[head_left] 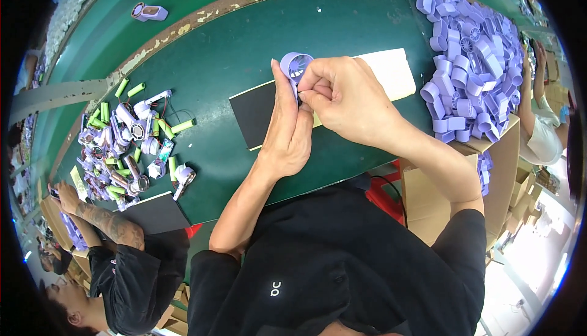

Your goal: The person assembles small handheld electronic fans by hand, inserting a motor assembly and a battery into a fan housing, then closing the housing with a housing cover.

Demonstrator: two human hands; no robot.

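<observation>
Grip: both my hands close on one small lilac fan housing point(296, 66), raised above the middle of the bench rather than resting on it.
Left hand point(287, 129): palm upright, fingers extended along the housing's side, thumb side pressed to it; I judge this hand serves as the steady backing.
Right hand point(347, 99): fingers curled tight, thumb and forefinger pinched at the lower edge of the housing, probably working a small detail there; what lies between the fingertips is hidden.
Fan housing: round grille faces upward and toward me, showing above both hands; its lower part is covered by my fingers.
Position relative to grip: the housing sits at the meeting point of the two hands, touching both.
Black mat point(260, 113): lies on the green table point(244, 36) directly beneath my hands, with a pale yellow sheet point(394, 70) beside it to the right.
Right supply: heap of lilac housings point(471, 55) piled at the table's right end, near my right forearm, apparently within easy reach.
Left cluster: green cylindrical cells and small fan parts point(131, 146) scattered well apart from my grip, in front of a neighbouring person point(116, 256) in black.
Far edge: one lone lilac unit point(148, 12) stands apart beyond the table.
</observation>
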